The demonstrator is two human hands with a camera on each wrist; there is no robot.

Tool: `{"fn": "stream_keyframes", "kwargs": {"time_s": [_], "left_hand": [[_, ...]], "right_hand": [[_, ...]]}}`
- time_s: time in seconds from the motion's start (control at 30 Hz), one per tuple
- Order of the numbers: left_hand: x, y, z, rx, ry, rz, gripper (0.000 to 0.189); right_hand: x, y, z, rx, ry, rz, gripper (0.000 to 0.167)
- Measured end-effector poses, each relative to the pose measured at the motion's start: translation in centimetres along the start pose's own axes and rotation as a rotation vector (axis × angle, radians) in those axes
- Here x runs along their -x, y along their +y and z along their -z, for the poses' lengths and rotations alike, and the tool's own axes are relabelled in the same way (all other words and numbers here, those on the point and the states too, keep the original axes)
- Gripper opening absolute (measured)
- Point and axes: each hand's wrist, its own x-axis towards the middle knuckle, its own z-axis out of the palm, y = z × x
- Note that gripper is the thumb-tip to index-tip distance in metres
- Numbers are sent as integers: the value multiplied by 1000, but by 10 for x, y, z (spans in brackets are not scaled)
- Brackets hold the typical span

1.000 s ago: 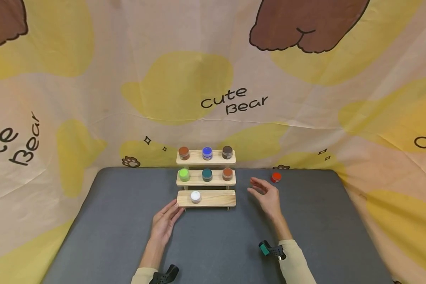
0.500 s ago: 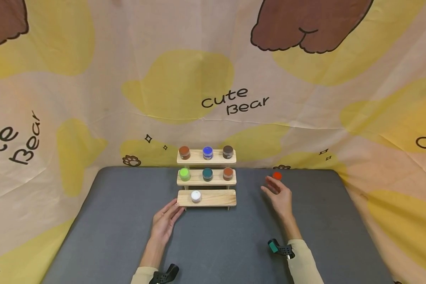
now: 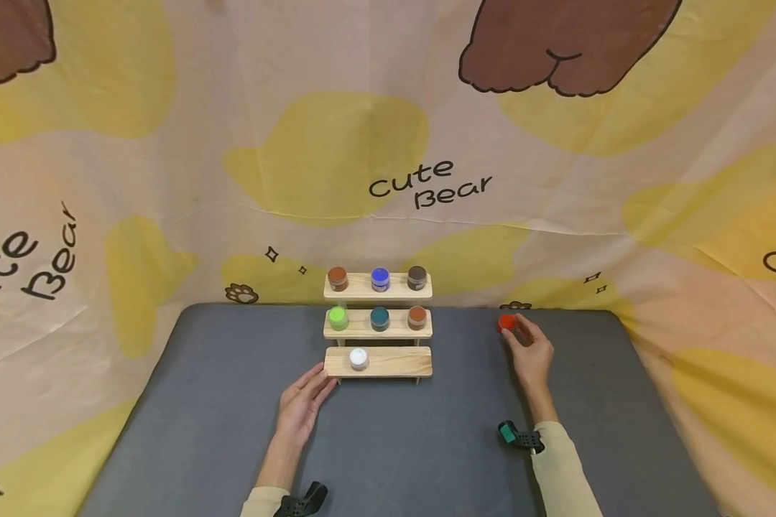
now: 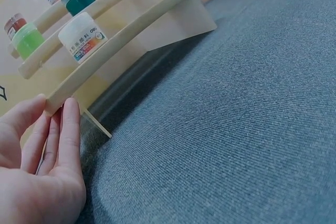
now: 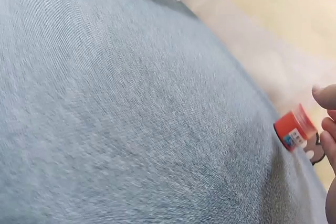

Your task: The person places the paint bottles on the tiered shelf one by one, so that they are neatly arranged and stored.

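My left hand (image 3: 299,409) pinches the left end of the lowest tier of a three-tier wooden display rack (image 3: 397,361); the left wrist view has the thumb above the board and fingers below. A white paint jar (image 4: 82,37) stands on that tier, left of its middle. On the middle tier are a light green jar (image 3: 338,318), a teal jar (image 3: 379,319) and a brown jar (image 3: 417,317). Far right, my right hand (image 3: 534,357) has thumb and fingers spread close about a red paint jar (image 5: 294,128) standing on the table. A small gap shows in the right wrist view.
The top tier bears a reddish-brown jar (image 3: 338,278), a blue jar (image 3: 380,279) and a dark brown jar (image 3: 417,278). A grey cloth-covered table (image 3: 427,445) lies beneath. Behind its back edge hangs a printed curtain (image 3: 284,172).
My right hand has moved rightward and slightly away from me, from beside the rack to the red jar. The left hand keeps its hold on the rack.
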Motion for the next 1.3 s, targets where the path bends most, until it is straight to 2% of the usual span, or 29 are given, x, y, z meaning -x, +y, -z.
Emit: {"fn": "stream_keyframes", "kwargs": {"time_s": [0.1,0.33,0.5,0.67,0.87,1.3], "left_hand": [[1,0,1,-2,-9,0,51],[0,-2,1,8,-7,-12,52],[-1,-2,1,36,4,-9,49],[-1,-2,1,58,1,-10,49],[0,-2,0,35,4,-8,52],[1,-1,-1,11,13,-4,52]], "right_hand": [[-4,3,1,24,4,-16,44],[-12,9,-1,39,-67,-58,49],[-13,16,-4,50,-85,-103,52],[-14,19,-7,66,-77,-103,50],[-16,19,-6,81,-70,-94,51],[-9,18,-4,103,-123,-132,48]]}}
